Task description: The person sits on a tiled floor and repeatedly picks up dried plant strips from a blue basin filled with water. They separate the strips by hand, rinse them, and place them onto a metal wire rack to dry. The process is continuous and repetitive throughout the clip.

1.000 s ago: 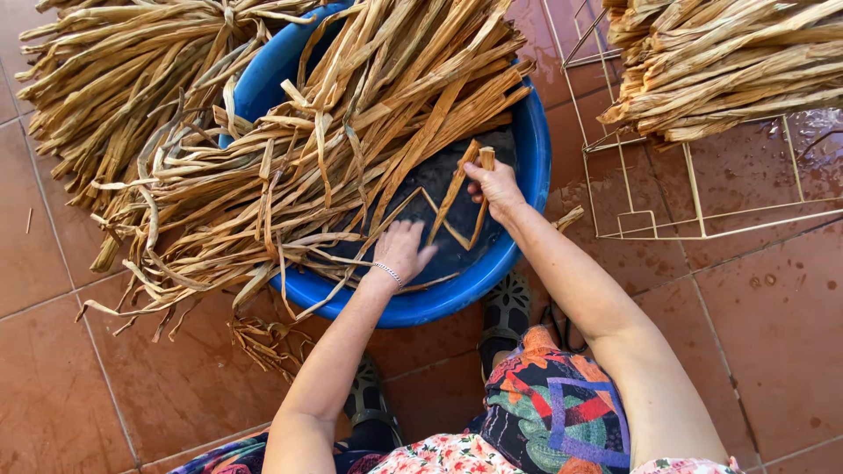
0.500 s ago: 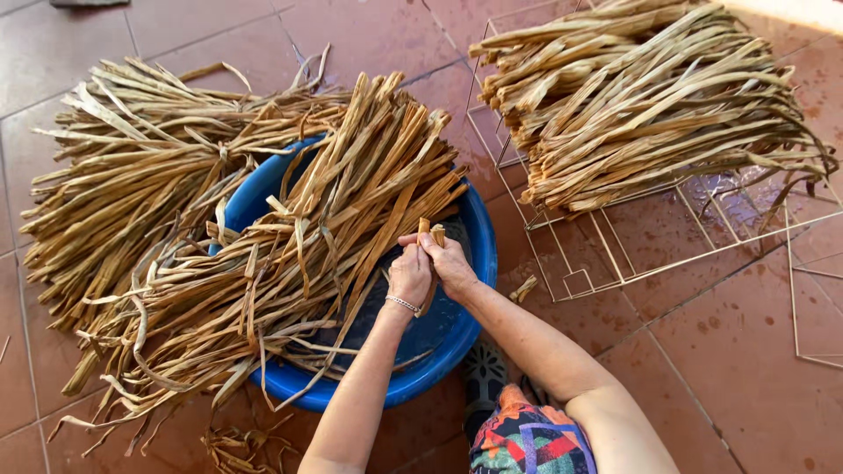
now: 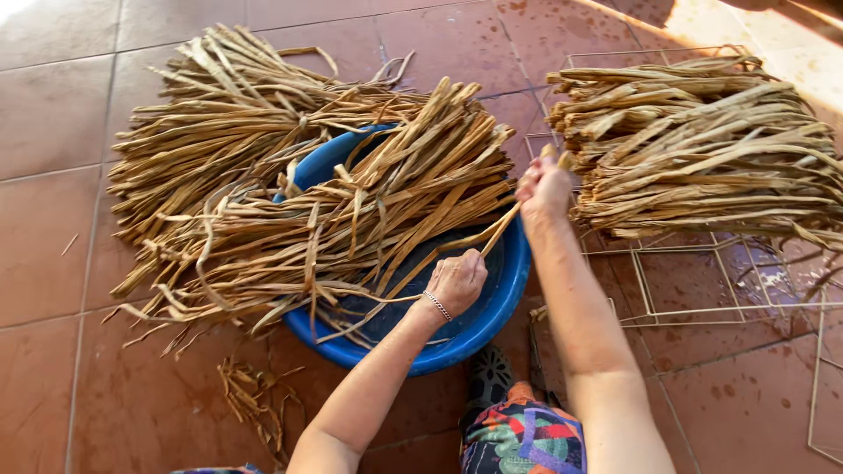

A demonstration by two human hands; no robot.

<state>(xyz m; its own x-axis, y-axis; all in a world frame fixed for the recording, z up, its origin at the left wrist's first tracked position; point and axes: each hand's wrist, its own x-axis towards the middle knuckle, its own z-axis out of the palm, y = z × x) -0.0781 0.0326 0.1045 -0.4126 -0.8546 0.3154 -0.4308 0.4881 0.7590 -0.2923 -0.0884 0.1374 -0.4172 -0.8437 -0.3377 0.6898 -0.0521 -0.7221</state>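
Strip [image 3: 492, 235] of tan dried plant fibre runs between both hands. Right hand [image 3: 544, 184] is raised, fingers closed around the strip's upper end, a short stub of it poking above the fist. Left hand [image 3: 457, 279] sits lower and nearer the body, fingers curled closed around the same strip's lower stretch; a thin bracelet [image 3: 437, 305] shows at that wrist. Strip slants upward from left hand to right hand, taut-looking, above the open part of the basin.

Blue round basin [image 3: 500, 303] lies directly under the left hand, on the floor [image 3: 53, 114] of reddish-brown tiles. Its far half is covered by a bundle of long fibre strips [image 3: 369, 211] laid across the rim, ends fanning away to the left of the left hand. Dark interior of basin visible just beyond the left hand; whether it holds water, cannot tell.

Second bundle [image 3: 219, 123] lies farther out and left of the basin, overlapping the first. Small loose scraps [image 3: 255, 395] lie on the tiles left of the left forearm.

To the right of the right hand, just beside it: a third pile of strips [image 3: 702, 145], stacked roughly parallel on a pale wire rack [image 3: 685, 290]. Tiles under the rack look wet, speckled with drops.

Patterned multicoloured fabric [image 3: 522, 439] and a dark shoe [image 3: 487, 377] appear between the forearms, close to the body.
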